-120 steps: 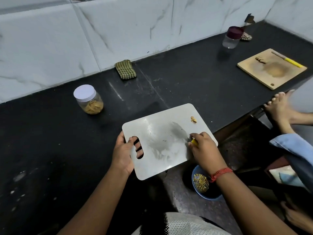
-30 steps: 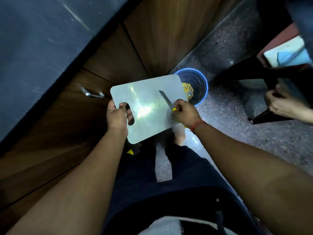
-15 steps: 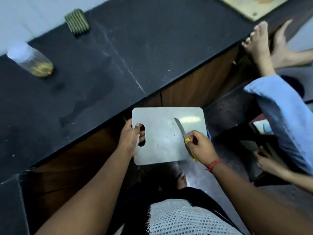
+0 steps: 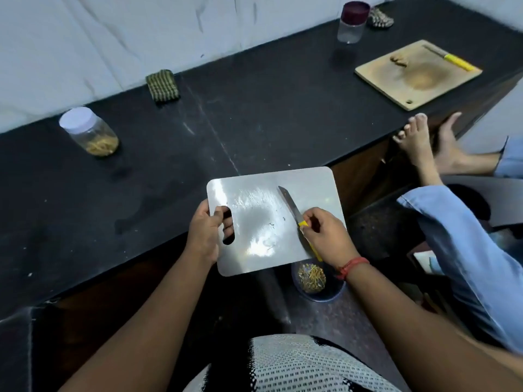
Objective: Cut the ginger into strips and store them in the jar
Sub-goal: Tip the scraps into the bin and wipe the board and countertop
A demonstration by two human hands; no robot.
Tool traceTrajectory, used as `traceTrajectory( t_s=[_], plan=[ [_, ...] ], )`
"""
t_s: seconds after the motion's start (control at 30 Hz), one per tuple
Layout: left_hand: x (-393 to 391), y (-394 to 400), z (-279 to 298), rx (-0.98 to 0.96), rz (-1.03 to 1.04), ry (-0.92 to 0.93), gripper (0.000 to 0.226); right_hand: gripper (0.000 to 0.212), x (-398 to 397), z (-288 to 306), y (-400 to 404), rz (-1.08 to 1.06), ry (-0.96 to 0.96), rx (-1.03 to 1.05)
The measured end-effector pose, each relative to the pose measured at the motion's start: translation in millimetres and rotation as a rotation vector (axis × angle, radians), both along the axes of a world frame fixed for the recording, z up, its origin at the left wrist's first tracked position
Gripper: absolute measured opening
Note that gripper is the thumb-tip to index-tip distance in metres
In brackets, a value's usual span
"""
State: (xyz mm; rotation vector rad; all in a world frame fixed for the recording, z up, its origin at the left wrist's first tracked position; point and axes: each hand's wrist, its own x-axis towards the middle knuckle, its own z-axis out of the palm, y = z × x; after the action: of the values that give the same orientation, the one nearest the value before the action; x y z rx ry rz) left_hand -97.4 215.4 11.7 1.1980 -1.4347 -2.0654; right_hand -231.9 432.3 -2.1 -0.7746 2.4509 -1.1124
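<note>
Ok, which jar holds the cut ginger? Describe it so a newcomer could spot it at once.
Start at the black counter along the white wall. At its far left stands the white-lidded jar, with yellowish strips inside. The only other jar, far right, has a maroon lid and looks empty.

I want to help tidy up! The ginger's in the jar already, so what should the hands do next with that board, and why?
Probably set the shiny grey cutting board back on the black counter. It looks scraped nearly clean, and the left hand holds it out past the counter's edge while the right hand grips the yellow-handled knife.
</note>
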Motion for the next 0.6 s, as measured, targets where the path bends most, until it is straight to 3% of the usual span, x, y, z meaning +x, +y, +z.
traceTrajectory(
  t_s=[0.6],
  plan=[
    [66.5,-181.2,28.7,0.048,0.218,0.080,0.024,0.006,24.3,45.5,-214.2,0.216,0.127,0.088]
  ],
)
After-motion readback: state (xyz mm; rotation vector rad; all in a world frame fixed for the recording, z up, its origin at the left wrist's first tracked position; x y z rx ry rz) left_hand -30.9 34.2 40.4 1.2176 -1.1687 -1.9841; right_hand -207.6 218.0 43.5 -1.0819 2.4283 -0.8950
